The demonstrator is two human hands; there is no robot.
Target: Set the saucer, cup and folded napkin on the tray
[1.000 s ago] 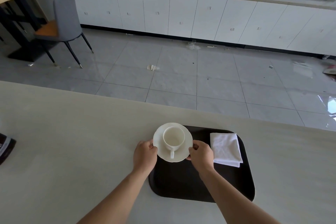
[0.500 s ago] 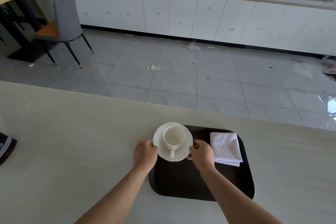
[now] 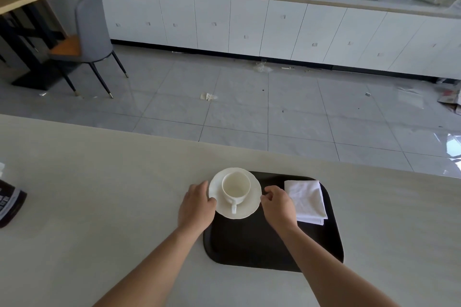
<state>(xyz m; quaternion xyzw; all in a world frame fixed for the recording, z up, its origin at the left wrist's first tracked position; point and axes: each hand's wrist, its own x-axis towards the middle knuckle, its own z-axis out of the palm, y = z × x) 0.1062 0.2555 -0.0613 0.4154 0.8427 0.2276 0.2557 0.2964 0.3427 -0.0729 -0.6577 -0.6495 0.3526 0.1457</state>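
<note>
A white saucer (image 3: 249,203) carries a white cup (image 3: 235,188) whose handle points toward me. It is at the far left corner of the dark tray (image 3: 249,244), and its left side overhangs the tray's edge. My left hand (image 3: 197,207) pinches the saucer's left rim. My right hand (image 3: 278,205) holds the right rim with its fingertips. Whether the saucer rests on the tray or is held just above it I cannot tell. A folded white napkin (image 3: 305,200) lies on the tray's far right part, just beside my right hand.
The tray sits on a pale table (image 3: 112,194) whose far edge runs just beyond it. A dark labelled container (image 3: 10,204) stands at the table's left edge. Beyond the table are a tiled floor, a grey chair (image 3: 89,32) and white cabinets.
Almost nothing differs: both hands keep their hold on the saucer's rim, and the saucer with the cup stays at the tray's far left corner.
</note>
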